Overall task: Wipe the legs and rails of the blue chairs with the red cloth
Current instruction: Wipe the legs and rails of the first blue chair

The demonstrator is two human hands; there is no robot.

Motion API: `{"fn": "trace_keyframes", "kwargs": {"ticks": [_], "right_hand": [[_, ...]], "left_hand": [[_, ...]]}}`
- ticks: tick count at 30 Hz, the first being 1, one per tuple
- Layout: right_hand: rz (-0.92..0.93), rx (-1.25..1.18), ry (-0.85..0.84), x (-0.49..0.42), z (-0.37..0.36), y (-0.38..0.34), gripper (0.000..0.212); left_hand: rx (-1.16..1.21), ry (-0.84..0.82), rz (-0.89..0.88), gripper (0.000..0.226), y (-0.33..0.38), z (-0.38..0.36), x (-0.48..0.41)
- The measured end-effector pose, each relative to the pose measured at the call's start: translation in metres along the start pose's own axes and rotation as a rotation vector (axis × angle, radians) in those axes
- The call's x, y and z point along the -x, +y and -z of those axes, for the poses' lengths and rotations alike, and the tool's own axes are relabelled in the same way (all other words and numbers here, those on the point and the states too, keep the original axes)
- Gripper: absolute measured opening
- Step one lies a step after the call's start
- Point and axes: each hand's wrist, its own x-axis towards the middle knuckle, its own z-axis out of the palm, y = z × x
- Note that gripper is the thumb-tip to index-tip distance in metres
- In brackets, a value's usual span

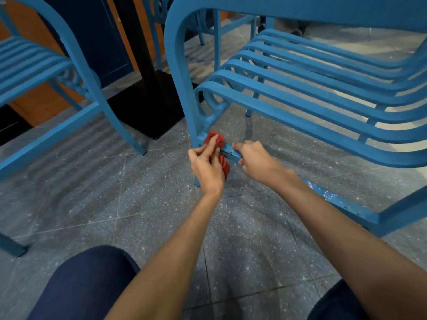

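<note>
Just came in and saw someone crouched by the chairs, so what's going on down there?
A person is cleaning a blue chair near the floor. The left hand holds a bunched red cloth against the low side rail, right where it joins the chair's leg. The right hand grips that rail beside the cloth. Further along, the rail shows chipped paint. Another blue chair stands to the left.

Open tiled floor [161,215] lies between the two blue chairs, wide enough for both forearms. Ahead, the right chair's front leg [184,93] and its low side rail [342,199] block the way, with both hands crowded at their joint. The slatted seat [312,95] roofs the space under it. To the left stand a second chair [76,72] and a black pedestal base [150,105].
</note>
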Motion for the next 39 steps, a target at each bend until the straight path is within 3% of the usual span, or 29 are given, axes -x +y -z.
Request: {"fn": "trace_keyframes", "kwargs": {"ticks": [5, 10, 16, 19, 22, 26, 29, 32, 34, 36, 39], "right_hand": [[-0.008, 0.005, 0.001, 0.002, -0.001, 0.000, 0.041], [-0.015, 0.000, 0.015, -0.001, -0.003, -0.001, 0.040], [-0.004, -0.012, 0.013, -0.002, -0.004, -0.001, 0.040], [-0.014, -0.007, 0.014, -0.002, -0.004, -0.001, 0.041], [-0.019, 0.014, 0.017, -0.001, -0.003, -0.002, 0.039], [-0.015, 0.017, 0.020, -0.001, -0.003, -0.001, 0.036], [-0.018, 0.020, 0.016, -0.001, -0.004, -0.002, 0.036], [-0.016, 0.022, 0.022, 0.000, -0.002, -0.001, 0.037], [-0.012, 0.016, 0.021, 0.001, 0.000, 0.000, 0.040], [-0.013, 0.005, 0.014, 0.002, 0.000, -0.001, 0.042], [-0.021, -0.008, 0.014, 0.003, -0.001, -0.001, 0.038]], "left_hand": [[0.034, -0.108, -0.024, 0.030, -0.002, 0.015, -0.022], [0.003, -0.040, -0.015, 0.029, 0.003, 0.003, -0.006], [-0.115, -0.184, -0.120, 0.031, 0.003, 0.008, 0.004], [-0.153, -0.232, -0.256, 0.028, 0.019, 0.014, -0.011], [-0.399, -0.288, -0.461, 0.032, 0.027, 0.011, -0.044], [-0.982, -0.532, -0.640, 0.029, 0.023, -0.004, -0.076], [-1.273, -0.560, -0.797, 0.037, 0.027, -0.007, -0.072], [-1.262, -0.539, -0.844, 0.036, 0.021, -0.004, -0.069], [-1.139, -0.566, -0.844, 0.027, 0.008, 0.008, -0.065], [-1.000, -0.566, -0.837, 0.032, 0.002, 0.021, -0.063], [-1.075, -0.560, -0.750, 0.032, 0.010, 0.017, -0.073]]}}
